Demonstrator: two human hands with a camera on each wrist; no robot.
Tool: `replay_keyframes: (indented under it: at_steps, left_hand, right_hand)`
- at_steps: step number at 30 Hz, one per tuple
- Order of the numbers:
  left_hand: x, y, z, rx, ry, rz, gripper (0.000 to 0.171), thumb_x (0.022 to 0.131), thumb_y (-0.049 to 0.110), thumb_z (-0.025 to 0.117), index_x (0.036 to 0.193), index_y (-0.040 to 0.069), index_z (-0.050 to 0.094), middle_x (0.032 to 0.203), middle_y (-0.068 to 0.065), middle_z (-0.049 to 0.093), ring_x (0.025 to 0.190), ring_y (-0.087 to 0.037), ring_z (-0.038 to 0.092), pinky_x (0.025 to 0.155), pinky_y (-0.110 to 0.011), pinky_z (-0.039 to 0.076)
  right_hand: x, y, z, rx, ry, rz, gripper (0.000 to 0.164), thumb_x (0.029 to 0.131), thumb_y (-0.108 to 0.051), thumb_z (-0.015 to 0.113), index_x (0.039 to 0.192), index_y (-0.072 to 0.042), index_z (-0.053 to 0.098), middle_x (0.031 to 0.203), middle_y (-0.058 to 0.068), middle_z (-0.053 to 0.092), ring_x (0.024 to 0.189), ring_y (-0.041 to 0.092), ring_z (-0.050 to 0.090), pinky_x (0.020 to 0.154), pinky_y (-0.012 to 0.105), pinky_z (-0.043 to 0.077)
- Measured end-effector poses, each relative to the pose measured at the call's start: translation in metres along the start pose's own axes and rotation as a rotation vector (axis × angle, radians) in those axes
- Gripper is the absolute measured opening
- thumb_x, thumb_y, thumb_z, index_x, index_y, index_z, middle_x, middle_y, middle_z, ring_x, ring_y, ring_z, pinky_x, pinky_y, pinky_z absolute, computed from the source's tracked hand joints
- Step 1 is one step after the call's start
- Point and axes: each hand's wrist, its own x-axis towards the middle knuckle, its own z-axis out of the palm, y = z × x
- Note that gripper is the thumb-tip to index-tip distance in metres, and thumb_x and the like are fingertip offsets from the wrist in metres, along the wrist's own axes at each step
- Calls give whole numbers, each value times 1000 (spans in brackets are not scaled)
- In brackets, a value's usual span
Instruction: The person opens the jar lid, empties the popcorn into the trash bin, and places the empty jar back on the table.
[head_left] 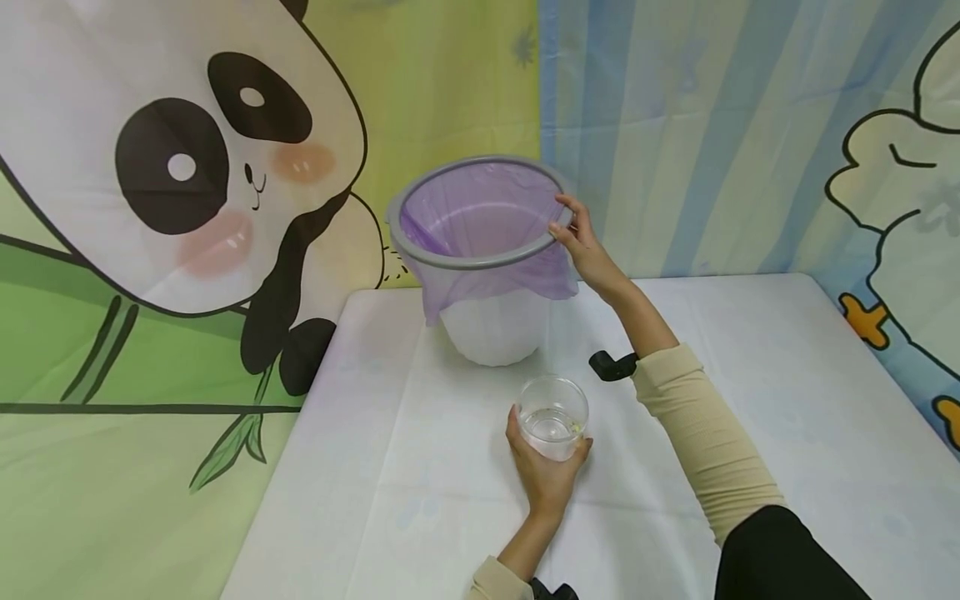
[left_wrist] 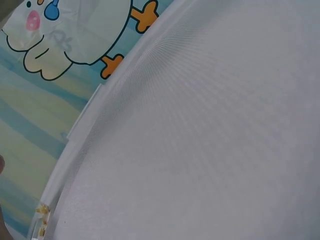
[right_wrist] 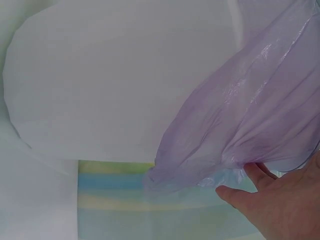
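My left hand point(head_left: 546, 479) holds a clear cup point(head_left: 553, 398) from its near side, thumb and fingers spread around its lower wall. Light yellowish bits show near the bottom of the cup. In the left wrist view only a sliver of the cup point(left_wrist: 42, 220) appears at the lower left. Farther back is a white trash bin point(head_left: 495, 325) with a grey rim ring point(head_left: 480, 261), lined with a thin purple bag point(head_left: 487, 200). My right hand point(head_left: 588, 250) grips the ring at its right side. The right wrist view shows that hand point(right_wrist: 280, 200) beside the bag's hanging edge point(right_wrist: 200, 145).
A white cloth covers the table point(head_left: 435, 533). Behind it hang printed curtains, with a panda point(head_left: 255, 167) at left and blue stripes point(head_left: 720, 142) at right. A black wrist mount point(head_left: 613, 367) juts out from the right forearm, near the bin.
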Motion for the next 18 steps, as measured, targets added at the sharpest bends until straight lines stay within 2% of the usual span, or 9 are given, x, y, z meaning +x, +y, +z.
replay_keyframes:
  at_steps: [4,6,10,12,16,18]
  left_hand:
    - [-1,-1,0,3,-21,-16,120,54,46,86,145,12,16,144,-4,29,126,-31,36,98,-50,33]
    - [-1,-1,0,-7,-22,-12,121,53,48,85,145,12,15,145,-3,27,128,-29,34,100,-50,32]
    - [-2,-1,1,-24,-6,9,122,51,47,87,144,8,17,143,-5,29,128,-27,34,100,-49,32]
    - [-3,0,1,-38,9,36,117,55,48,84,142,5,20,141,-7,31,126,-28,35,101,-50,29]
    - [-3,5,-6,-78,39,129,93,76,56,59,139,-2,24,139,-16,35,126,-32,34,101,-63,6]
    - [-1,8,-12,-103,56,161,87,82,58,45,137,-6,25,137,-21,35,128,-32,32,98,-66,-4]
  right_hand:
    - [-1,-2,-2,-3,-6,16,54,96,-31,40,143,-26,14,143,22,10,128,27,22,106,48,14]
    - [-5,-11,-1,-4,-12,30,55,97,-29,39,144,-23,12,143,22,10,129,28,21,106,48,13]
    - [-13,-28,0,-15,-15,50,57,97,-24,38,145,-17,9,145,23,5,131,31,17,107,49,12]
    - [-17,-31,-1,-16,-2,48,57,97,-22,38,145,-15,9,146,23,4,131,32,18,107,50,12]
    - [-18,-24,-5,6,34,19,55,97,-20,39,145,-13,14,148,17,5,129,33,23,106,49,16]
    - [-17,-17,-7,18,53,5,54,98,-21,41,145,-14,16,149,14,7,127,32,26,106,47,19]
